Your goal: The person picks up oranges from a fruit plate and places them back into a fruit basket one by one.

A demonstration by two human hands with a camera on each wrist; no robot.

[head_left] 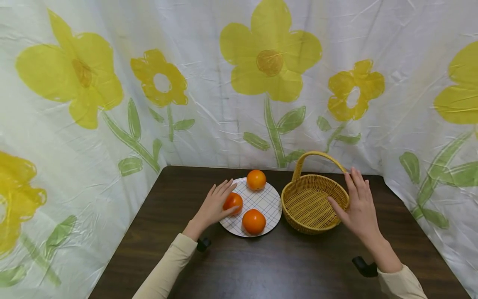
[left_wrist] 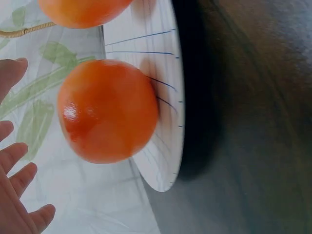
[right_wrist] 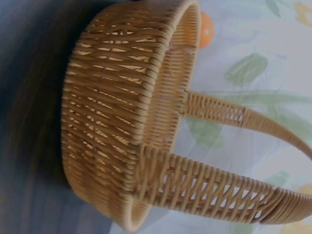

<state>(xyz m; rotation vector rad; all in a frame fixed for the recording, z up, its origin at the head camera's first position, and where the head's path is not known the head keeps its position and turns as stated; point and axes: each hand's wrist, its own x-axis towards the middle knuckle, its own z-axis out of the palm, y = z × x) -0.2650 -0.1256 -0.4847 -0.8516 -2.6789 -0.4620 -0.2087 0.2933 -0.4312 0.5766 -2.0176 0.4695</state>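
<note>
A round white plate (head_left: 267, 201) with a blue grid bears three smooth, round orange fruits: one at the back (head_left: 256, 180), one at the left (head_left: 233, 203) and one in front (head_left: 254, 221). My left hand (head_left: 214, 205), fingers spread, hovers at the left fruit and partly covers it; the left wrist view shows the fingers apart from a glossy orange fruit (left_wrist: 108, 111). Right of the plate stands a wicker basket (head_left: 311, 226) with a tall arched handle, bare inside. Beside its right rim my right hand (head_left: 361, 211) is raised with straight fingers, holding nothing.
The dark wooden table (head_left: 261, 265) carries plate and basket near its back edge. A white curtain (head_left: 209, 137) with yellow flowers hangs behind and at both sides. The basket's handle (right_wrist: 214, 192) rises well above its rim.
</note>
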